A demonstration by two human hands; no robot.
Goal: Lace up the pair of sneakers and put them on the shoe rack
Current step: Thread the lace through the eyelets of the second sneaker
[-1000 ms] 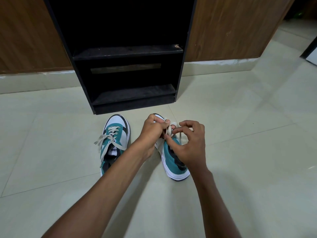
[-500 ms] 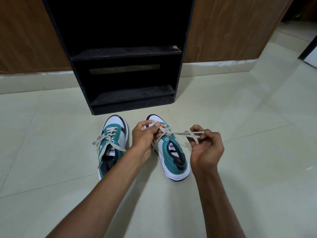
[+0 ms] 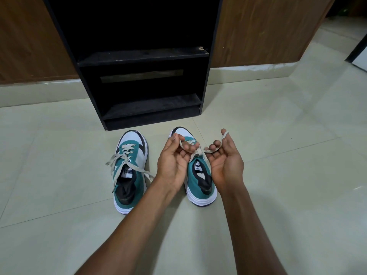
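Note:
Two teal, white and black sneakers stand on the tiled floor, toes toward the black shoe rack (image 3: 139, 56). The left sneaker (image 3: 130, 171) is laced, its beige lace ends lying loose over its sides. Over the right sneaker (image 3: 199, 181) a beige lace (image 3: 198, 150) is crossed into a knot. My left hand (image 3: 174, 161), palm up, has one lace end looped around its fingers. My right hand (image 3: 226, 161), also palm up, holds the other end, which runs over its fingers and thumb. Both hands hide the front eyelets of that shoe.
The rack has two low shelves (image 3: 153, 106), both bare, and stands against a wood-panelled wall (image 3: 258, 30) with a pale skirting. Pale tile floor (image 3: 278, 175) spreads to the right toward a doorway at the far right edge.
Both hands turned palm up. The right hand came back in from the right side, and the lace now sits as a crossed knot between the two hands.

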